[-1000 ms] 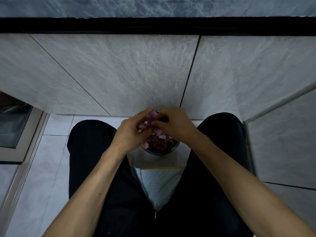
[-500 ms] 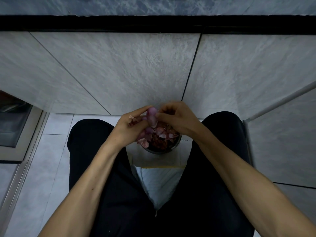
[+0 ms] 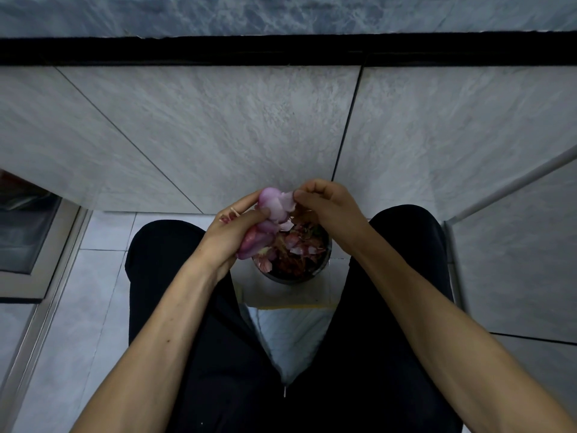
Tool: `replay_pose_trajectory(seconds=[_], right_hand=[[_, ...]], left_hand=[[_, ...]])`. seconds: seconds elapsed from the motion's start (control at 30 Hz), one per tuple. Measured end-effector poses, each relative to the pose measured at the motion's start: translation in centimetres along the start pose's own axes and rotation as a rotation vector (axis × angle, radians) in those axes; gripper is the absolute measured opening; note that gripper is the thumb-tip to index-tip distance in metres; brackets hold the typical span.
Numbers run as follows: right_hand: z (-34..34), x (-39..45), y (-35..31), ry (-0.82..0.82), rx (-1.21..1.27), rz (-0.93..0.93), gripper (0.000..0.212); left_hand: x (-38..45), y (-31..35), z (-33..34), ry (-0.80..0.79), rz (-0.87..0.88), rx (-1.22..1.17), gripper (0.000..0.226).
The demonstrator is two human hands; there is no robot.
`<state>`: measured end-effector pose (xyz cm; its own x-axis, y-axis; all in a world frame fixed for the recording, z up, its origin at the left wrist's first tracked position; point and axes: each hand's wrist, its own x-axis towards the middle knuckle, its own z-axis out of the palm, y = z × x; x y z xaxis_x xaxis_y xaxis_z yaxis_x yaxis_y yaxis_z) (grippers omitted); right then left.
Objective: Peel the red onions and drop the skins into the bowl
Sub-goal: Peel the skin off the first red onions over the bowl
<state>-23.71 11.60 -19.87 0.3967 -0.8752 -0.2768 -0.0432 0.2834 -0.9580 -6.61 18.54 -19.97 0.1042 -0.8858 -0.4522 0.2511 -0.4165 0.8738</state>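
While left hand (image 3: pixel 232 228) grips onions (image 3: pixel 271 205), right hand (image 3: pixel 327 204) pinches skin (image 3: pixel 288 200) (above bowl (image 3: pixel 324 260))

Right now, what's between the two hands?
Head view: the red onion, gripped by the left hand; the right hand pinches its loose skin, above the bowl of peelings.

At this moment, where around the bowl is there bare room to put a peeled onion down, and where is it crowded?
Free: the pale floor tiles left of the black-trousered left leg, and the white surface between the legs, below the dark round bowl. Crowded: the bowl, heaped with red skins, with the left hand gripping pink onions and the right hand pinching a skin above it.
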Motion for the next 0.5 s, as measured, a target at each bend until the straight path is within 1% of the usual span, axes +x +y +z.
replay_pose_trajectory(seconds=[0.13, 0.23, 0.33, 0.4, 0.5], right_hand=[[0.15, -0.55, -0.11, 0.088, -0.060, -0.091, 0.007], [0.20, -0.40, 0.18, 0.114, -0.136, -0.110, 0.010], [0.08, -0.31, 0.32, 0.101, -0.165, -0.132, 0.012], [0.08, -0.43, 0.18, 0.090, -0.105, -0.131, 0.011], [0.20, -0.38, -0.03, 0.065, 0.060, -0.058, 0.009]], left_hand=[[0.15, -0.11, 0.00, 0.037, 0.002, -0.016, 0.032], [0.29, -0.29, 0.01, 0.066, -0.001, -0.030, 0.035], [0.04, -0.08, 0.47, 0.047, -0.002, -0.085, 0.034], [-0.07, 0.00, 0.70, 0.032, -0.012, -0.144, 0.033], [0.30, 0.01, 0.40, 0.017, -0.035, -0.204, 0.034]])
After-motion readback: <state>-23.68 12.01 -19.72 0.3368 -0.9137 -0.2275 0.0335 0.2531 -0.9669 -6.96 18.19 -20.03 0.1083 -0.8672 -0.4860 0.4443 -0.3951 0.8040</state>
